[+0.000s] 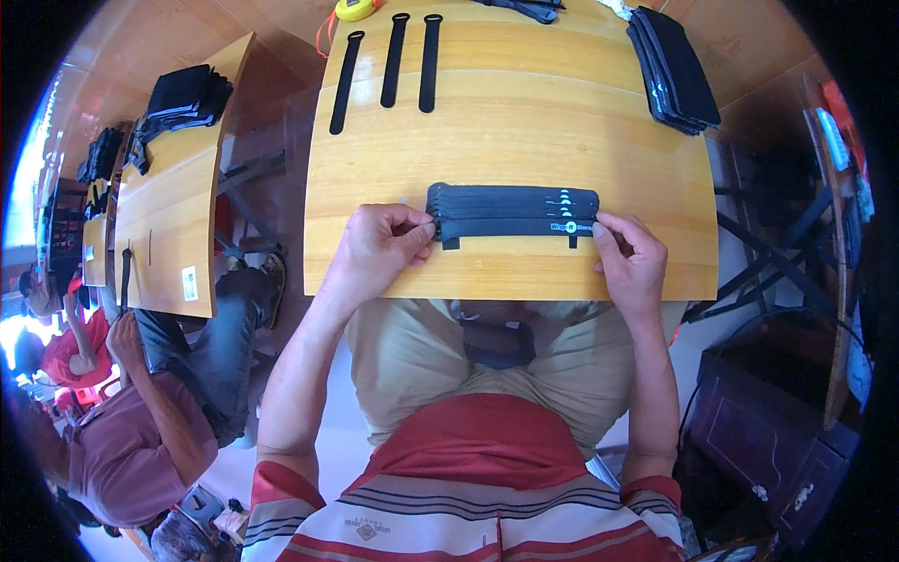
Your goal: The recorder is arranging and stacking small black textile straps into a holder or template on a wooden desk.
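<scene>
Lying over the near middle of the table [515, 122]: a layered stack of black straps [501, 208], flat and fabric-like, matt, with slightly stepped edges and rounded corners. Pinched at the left end by the left hand [389, 242], with thumb and fingertips together on the bunched, ridged tips; clamped at the right corner between thumb and forefinger of the right hand [632, 255]. Set with its long axis left to right, nearly parallel to the near edge, printed end pointing right. Marked there with white lettering and a round white emblem, upright from the near side, partly repeated on the layers behind. Fitted with two short black tabs sticking out toward the near side. Laid apart at the far left: three loose straps [394, 66], narrow, round-ended, slotted at the far tip, pointing near to far. Piled at the far right: a thicker black bundle [672, 70], slanted, with small white marks along its left side. Stuck on a second table [178, 225], well to the left: a white label [190, 284], too small to read.
</scene>
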Motion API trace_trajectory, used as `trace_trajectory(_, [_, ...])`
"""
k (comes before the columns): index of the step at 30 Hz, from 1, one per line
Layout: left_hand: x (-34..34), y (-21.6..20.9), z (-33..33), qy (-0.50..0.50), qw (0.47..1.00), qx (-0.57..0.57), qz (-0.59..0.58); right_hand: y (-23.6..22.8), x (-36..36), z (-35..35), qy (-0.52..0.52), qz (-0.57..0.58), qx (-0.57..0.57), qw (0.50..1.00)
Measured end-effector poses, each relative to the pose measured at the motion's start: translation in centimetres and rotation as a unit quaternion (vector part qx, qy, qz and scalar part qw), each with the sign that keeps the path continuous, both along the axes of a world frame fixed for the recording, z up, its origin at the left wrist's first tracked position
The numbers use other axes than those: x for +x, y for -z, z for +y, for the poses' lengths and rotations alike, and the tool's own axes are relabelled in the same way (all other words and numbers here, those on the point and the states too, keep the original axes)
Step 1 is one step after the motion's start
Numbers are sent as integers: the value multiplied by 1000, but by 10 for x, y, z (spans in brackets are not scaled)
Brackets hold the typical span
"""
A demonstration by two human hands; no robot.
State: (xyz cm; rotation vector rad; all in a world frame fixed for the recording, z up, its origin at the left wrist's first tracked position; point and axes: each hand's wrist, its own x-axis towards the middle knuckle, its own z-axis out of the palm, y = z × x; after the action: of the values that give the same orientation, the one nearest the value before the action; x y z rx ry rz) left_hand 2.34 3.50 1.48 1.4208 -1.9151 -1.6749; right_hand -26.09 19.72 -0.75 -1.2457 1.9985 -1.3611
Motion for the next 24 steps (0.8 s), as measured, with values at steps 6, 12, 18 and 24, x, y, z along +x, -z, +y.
trace_trajectory(6, [0,-1,-1,-3,1000,5,4,1,1,-1,7,13,4,1000])
trace_trajectory(12, [-1,0,-3,-2,1000,11,7,1,-1,0,4,20,20,1000])
trace_trajectory(18, [-1,-1,-4,-3,1000,17,4,9,-3,1,1,33,-8,999])
trace_trajectory(24, [-1,0,-4,-13,999,29,9,3,1,0,2,53,-6,999])
